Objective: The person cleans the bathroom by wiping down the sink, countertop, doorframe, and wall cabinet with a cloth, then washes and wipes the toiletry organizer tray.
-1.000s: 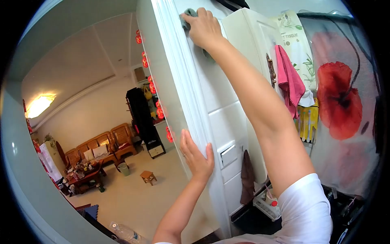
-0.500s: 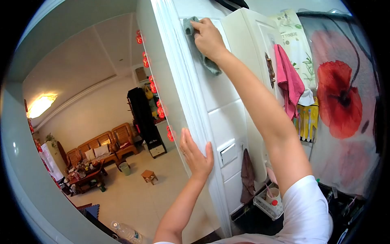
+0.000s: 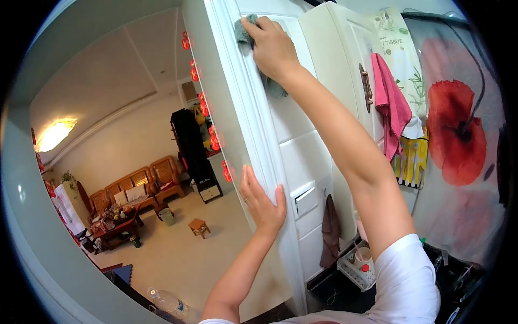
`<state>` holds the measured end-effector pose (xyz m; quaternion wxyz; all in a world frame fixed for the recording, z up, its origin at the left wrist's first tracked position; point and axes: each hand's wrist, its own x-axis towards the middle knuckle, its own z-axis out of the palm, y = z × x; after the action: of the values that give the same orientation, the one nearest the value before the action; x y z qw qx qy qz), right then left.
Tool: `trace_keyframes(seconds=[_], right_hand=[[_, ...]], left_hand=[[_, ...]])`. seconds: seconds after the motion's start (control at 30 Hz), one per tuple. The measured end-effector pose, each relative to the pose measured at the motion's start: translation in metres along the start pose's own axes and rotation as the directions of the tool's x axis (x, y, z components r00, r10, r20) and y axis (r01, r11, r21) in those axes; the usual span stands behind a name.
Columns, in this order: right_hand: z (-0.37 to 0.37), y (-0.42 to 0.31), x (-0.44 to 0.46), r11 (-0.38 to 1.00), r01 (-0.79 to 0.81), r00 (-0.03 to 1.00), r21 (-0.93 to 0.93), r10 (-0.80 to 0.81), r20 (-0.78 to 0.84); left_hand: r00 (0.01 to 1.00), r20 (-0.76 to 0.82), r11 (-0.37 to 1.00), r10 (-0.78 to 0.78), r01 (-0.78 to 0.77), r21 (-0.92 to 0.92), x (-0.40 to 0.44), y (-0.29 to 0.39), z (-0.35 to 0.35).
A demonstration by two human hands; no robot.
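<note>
One grey-green fabric cloth (image 3: 245, 33) is gripped in the bare right hand (image 3: 275, 51), protruding to its left and below it. The left hand (image 3: 264, 209), thumb spread, lies lower against the white moulded door frame (image 3: 248, 108).

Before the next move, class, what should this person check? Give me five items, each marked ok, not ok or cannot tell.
1. Right hand has the cloth: ok.
2. Cloth fully gathered in that hand: not ok, part hangs below it.
3. Left hand against the frame: ok, fingers extended.
4. Switch clear of both hands: ok.
5. Pink towel clear of the right arm: cannot tell, they overlap in view.
</note>
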<state>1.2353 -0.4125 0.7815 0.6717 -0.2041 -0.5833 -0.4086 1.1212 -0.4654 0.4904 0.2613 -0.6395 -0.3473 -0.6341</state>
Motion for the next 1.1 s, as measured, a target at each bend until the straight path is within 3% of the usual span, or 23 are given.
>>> trace_keyframes(seconds=[0.17,0.27,0.33,0.43,0.53,0.7,0.77,0.83,0.93,1.1], right_hand=[[-0.002,0.001,0.025,0.998,-0.047,0.998,-0.047,0.049,0.04],[-0.005,0.003,0.033,0.999,-0.016,0.997,0.035,0.013,0.08],[0.002,0.002,0.023,0.999,0.01,1.0,-0.041,-0.01,-0.002],[-0.002,0.0,0.01,0.994,0.087,0.996,-0.066,-0.087,0.009],[0.005,0.003,0.022,0.994,0.091,0.994,-0.055,-0.094,-0.05],[0.0,-0.005,0.05,1.0,0.026,1.0,0.003,-0.026,-0.003],[-0.001,-0.006,0.042,1.0,0.009,0.999,0.018,-0.009,0.03],[-0.001,-0.007,0.028,0.995,-0.022,0.999,-0.094,0.026,0.039],[-0.017,-0.011,0.006,0.999,-0.025,0.99,-0.031,0.029,0.135],[-0.012,-0.005,-0.007,0.999,0.033,0.997,-0.021,-0.032,0.072]], left_hand=[[1.0,0.021,1.0,-0.01,0.01,0.005,-0.001,0.001,-0.002],[1.0,0.017,1.0,-0.015,0.015,0.003,0.0,0.002,-0.002],[1.0,0.005,1.0,0.005,-0.005,0.0,0.0,0.002,-0.002],[1.0,0.003,1.0,0.001,-0.001,0.009,0.0,0.0,-0.001],[1.0,0.022,0.998,-0.02,0.021,-0.054,-0.003,-0.001,0.0],[1.0,0.012,1.0,0.003,-0.003,-0.03,-0.001,-0.001,-0.001],[1.0,0.014,1.0,-0.004,0.004,-0.028,-0.003,0.001,-0.002],[1.0,0.005,0.999,0.001,-0.001,-0.036,-0.002,0.0,0.0],[1.0,-0.022,0.999,0.022,-0.021,0.031,-0.001,0.002,-0.002],[0.999,-0.033,0.998,0.042,-0.041,0.038,0.0,0.001,-0.001]])
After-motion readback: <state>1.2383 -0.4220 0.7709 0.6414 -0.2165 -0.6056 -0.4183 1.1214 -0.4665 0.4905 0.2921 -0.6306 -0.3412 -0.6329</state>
